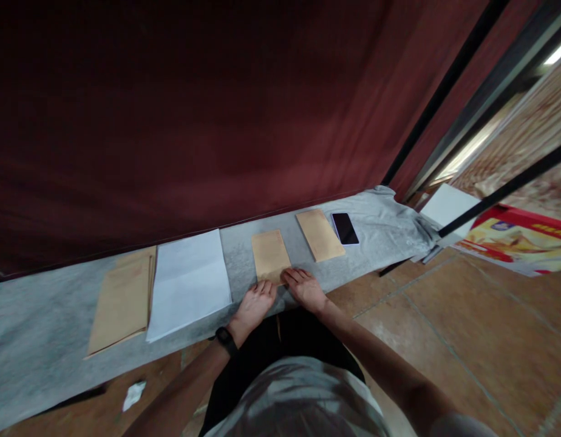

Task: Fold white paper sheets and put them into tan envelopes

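A small brown paper envelope lies flat on the grey cloth before me. My left hand is at its near left corner, fingers curled on the near edge. At the near right corner, my right hand has its fingers bent over the same edge. Both thumbs are mostly hidden, and the envelope's near edge is partly covered by the fingers. To the right lies a second small pile of brown envelopes, with a dark-screened phone beside it.
Left of my hands sit a stack of white paper and a stack of larger brown envelopes. The grey cloth covers a narrow table against a dark red curtain. A red and yellow box stands at the right.
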`<action>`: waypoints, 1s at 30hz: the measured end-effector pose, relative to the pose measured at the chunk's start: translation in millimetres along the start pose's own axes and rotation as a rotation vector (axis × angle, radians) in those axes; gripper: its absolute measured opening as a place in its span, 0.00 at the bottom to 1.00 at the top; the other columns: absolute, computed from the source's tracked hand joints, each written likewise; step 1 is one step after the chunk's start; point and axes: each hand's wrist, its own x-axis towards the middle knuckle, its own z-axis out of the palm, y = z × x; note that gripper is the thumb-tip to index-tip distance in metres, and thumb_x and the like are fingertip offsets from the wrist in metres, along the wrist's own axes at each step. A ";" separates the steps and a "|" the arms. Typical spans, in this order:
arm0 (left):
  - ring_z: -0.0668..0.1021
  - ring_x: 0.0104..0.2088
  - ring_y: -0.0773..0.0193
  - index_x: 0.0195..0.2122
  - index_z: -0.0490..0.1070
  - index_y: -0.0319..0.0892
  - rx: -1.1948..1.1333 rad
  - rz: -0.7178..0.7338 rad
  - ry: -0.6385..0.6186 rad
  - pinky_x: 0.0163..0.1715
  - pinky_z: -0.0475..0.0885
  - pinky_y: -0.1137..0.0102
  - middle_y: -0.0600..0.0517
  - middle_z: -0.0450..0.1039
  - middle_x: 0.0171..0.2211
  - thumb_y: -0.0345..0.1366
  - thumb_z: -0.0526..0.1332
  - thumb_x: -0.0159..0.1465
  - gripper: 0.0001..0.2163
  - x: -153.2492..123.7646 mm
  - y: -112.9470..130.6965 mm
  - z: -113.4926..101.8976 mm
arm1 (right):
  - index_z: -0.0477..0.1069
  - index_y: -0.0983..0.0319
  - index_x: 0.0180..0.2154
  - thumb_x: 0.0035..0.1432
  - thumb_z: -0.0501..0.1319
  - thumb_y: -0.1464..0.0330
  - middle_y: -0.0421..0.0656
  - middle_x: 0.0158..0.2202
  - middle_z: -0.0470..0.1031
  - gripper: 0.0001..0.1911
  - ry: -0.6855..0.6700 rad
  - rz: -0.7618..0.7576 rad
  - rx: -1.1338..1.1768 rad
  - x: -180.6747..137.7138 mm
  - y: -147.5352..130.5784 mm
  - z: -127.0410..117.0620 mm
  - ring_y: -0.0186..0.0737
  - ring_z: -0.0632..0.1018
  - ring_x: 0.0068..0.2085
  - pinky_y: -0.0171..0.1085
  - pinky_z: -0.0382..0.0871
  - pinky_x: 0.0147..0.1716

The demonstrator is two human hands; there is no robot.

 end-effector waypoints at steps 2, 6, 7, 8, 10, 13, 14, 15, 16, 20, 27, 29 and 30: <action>0.78 0.46 0.53 0.43 0.73 0.39 0.009 -0.014 0.052 0.45 0.75 0.60 0.43 0.76 0.42 0.23 0.54 0.66 0.11 -2.0 -4.1 -3.3 | 0.68 0.59 0.61 0.65 0.58 0.75 0.49 0.60 0.73 0.24 -0.001 -0.009 -0.004 4.2 4.0 -5.3 0.47 0.75 0.57 0.45 0.70 0.56; 0.77 0.53 0.53 0.52 0.72 0.42 0.016 -0.061 0.148 0.49 0.74 0.60 0.43 0.75 0.52 0.25 0.54 0.67 0.15 -3.4 -18.6 -11.4 | 0.68 0.57 0.61 0.63 0.59 0.78 0.46 0.59 0.74 0.26 0.027 -0.024 -0.011 15.8 9.2 -24.5 0.44 0.76 0.57 0.41 0.74 0.52; 0.75 0.56 0.53 0.55 0.71 0.42 0.015 -0.083 0.163 0.50 0.74 0.60 0.43 0.74 0.56 0.24 0.53 0.66 0.18 -2.9 -23.2 -14.0 | 0.68 0.57 0.61 0.63 0.59 0.78 0.46 0.58 0.75 0.26 0.035 -0.031 -0.017 18.9 9.8 -30.1 0.44 0.77 0.56 0.40 0.75 0.51; 0.74 0.58 0.53 0.57 0.69 0.42 0.014 -0.105 0.172 0.52 0.74 0.61 0.43 0.73 0.58 0.23 0.53 0.66 0.20 -2.0 -27.7 -16.9 | 0.69 0.57 0.60 0.63 0.58 0.79 0.45 0.58 0.75 0.25 0.042 -0.034 -0.024 22.0 10.2 -35.6 0.44 0.78 0.55 0.40 0.76 0.49; 0.74 0.58 0.53 0.59 0.68 0.41 0.004 -0.131 0.176 0.53 0.73 0.61 0.42 0.72 0.59 0.22 0.53 0.65 0.22 0.7 -35.6 -23.8 | 0.70 0.57 0.59 0.64 0.57 0.79 0.44 0.57 0.76 0.24 0.056 -0.024 -0.040 27.5 10.7 -46.1 0.43 0.80 0.51 0.39 0.77 0.45; 0.77 0.55 0.53 0.59 0.69 0.38 -0.025 -0.147 0.183 0.51 0.74 0.61 0.40 0.75 0.56 0.21 0.52 0.64 0.22 6.0 -42.3 -38.0 | 0.71 0.55 0.59 0.67 0.54 0.78 0.41 0.56 0.78 0.23 0.086 0.013 -0.047 34.7 12.3 -60.2 0.42 0.82 0.48 0.37 0.78 0.42; 0.78 0.54 0.54 0.59 0.69 0.38 -0.032 -0.154 0.189 0.50 0.75 0.61 0.40 0.76 0.55 0.21 0.52 0.64 0.22 7.9 -43.4 -43.8 | 0.71 0.54 0.59 0.67 0.54 0.77 0.41 0.55 0.78 0.23 0.096 0.019 -0.042 37.0 13.4 -64.8 0.41 0.82 0.48 0.37 0.78 0.42; 0.79 0.52 0.54 0.59 0.69 0.38 -0.036 -0.162 0.197 0.50 0.75 0.62 0.40 0.76 0.54 0.21 0.52 0.65 0.22 9.6 -44.1 -50.1 | 0.71 0.54 0.59 0.68 0.53 0.77 0.40 0.55 0.78 0.23 0.105 0.020 -0.035 39.3 14.6 -69.6 0.41 0.82 0.47 0.37 0.77 0.42; 0.80 0.51 0.54 0.59 0.69 0.38 -0.039 -0.172 0.205 0.49 0.76 0.62 0.41 0.77 0.53 0.21 0.52 0.65 0.22 11.2 -44.7 -56.7 | 0.71 0.54 0.58 0.69 0.53 0.76 0.40 0.54 0.79 0.22 0.114 0.016 -0.025 41.7 15.9 -74.7 0.41 0.83 0.46 0.37 0.77 0.41; 0.82 0.45 0.56 0.57 0.71 0.40 -0.076 -0.228 0.262 0.44 0.77 0.64 0.44 0.80 0.48 0.26 0.52 0.69 0.17 13.9 -47.0 -84.9 | 0.74 0.57 0.56 0.72 0.52 0.68 0.42 0.52 0.80 0.17 0.176 -0.030 0.060 52.4 18.6 -101.6 0.42 0.83 0.45 0.38 0.77 0.43; 0.83 0.42 0.57 0.48 0.77 0.41 -0.491 -0.344 0.509 0.43 0.76 0.66 0.47 0.82 0.43 0.42 0.53 0.72 0.15 10.4 -49.3 -114.7 | 0.78 0.56 0.50 0.73 0.51 0.56 0.42 0.44 0.82 0.20 0.355 -0.069 0.294 71.7 8.6 -161.4 0.41 0.81 0.46 0.41 0.74 0.50; 0.83 0.36 0.58 0.41 0.79 0.41 -0.811 -0.468 0.571 0.38 0.76 0.68 0.49 0.82 0.36 0.46 0.57 0.70 0.16 11.4 -48.4 -113.3 | 0.75 0.56 0.54 0.72 0.52 0.56 0.44 0.48 0.80 0.19 0.469 0.001 0.416 72.9 8.5 -165.6 0.43 0.79 0.50 0.44 0.72 0.53; 0.83 0.34 0.59 0.38 0.79 0.41 -1.006 -0.539 0.600 0.35 0.76 0.69 0.50 0.82 0.33 0.48 0.59 0.68 0.16 12.0 -47.1 -110.8 | 0.73 0.56 0.56 0.71 0.53 0.56 0.45 0.51 0.79 0.20 0.532 0.052 0.482 71.8 9.3 -162.8 0.44 0.77 0.53 0.46 0.70 0.55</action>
